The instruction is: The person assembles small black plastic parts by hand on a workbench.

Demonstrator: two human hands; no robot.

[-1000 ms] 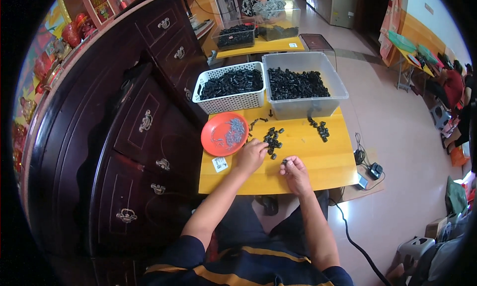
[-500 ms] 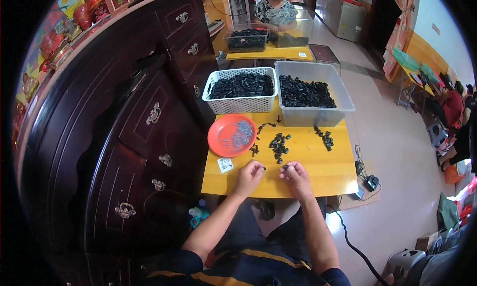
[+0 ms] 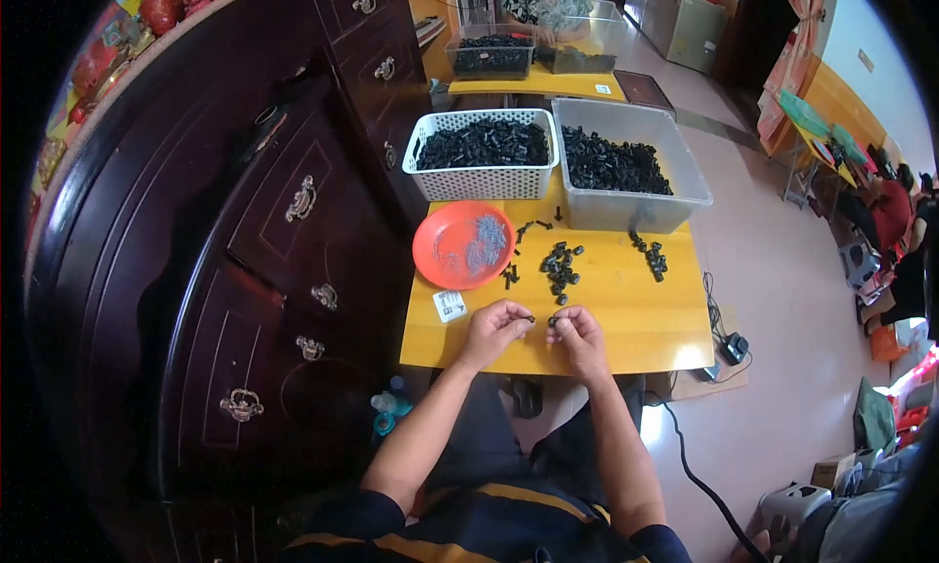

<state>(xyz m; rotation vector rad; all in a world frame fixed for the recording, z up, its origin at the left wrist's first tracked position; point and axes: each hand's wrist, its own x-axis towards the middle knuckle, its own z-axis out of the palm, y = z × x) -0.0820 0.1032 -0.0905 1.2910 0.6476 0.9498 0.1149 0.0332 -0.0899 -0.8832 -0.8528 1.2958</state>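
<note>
Over the near edge of the yellow table (image 3: 636, 328), my left hand (image 3: 497, 330) pinches a small black part (image 3: 531, 319) between thumb and fingertips. A short gap away, my right hand (image 3: 579, 340) is closed on another small black part (image 3: 553, 322); fingers partly cover it. The two parts face each other, apart. Just beyond lies a loose pile of short black cylindrical pieces (image 3: 559, 269). Several thin black pieces (image 3: 511, 275) lie beside the red plate (image 3: 424, 270), which holds many small silvery pins (image 3: 486, 245).
A white perforated basket (image 3: 479, 183) and a clear plastic bin (image 3: 636, 214), both full of black parts, stand at the table's far side. More black pieces (image 3: 655, 260) lie before the bin. Dark wooden drawers (image 3: 293, 240) border the left. Another person (image 3: 558, 5) sits at a table beyond.
My hands have come closer together, bringing the two black parts nearer each other. The whole view has shifted slightly, with the table now higher in the picture.
</note>
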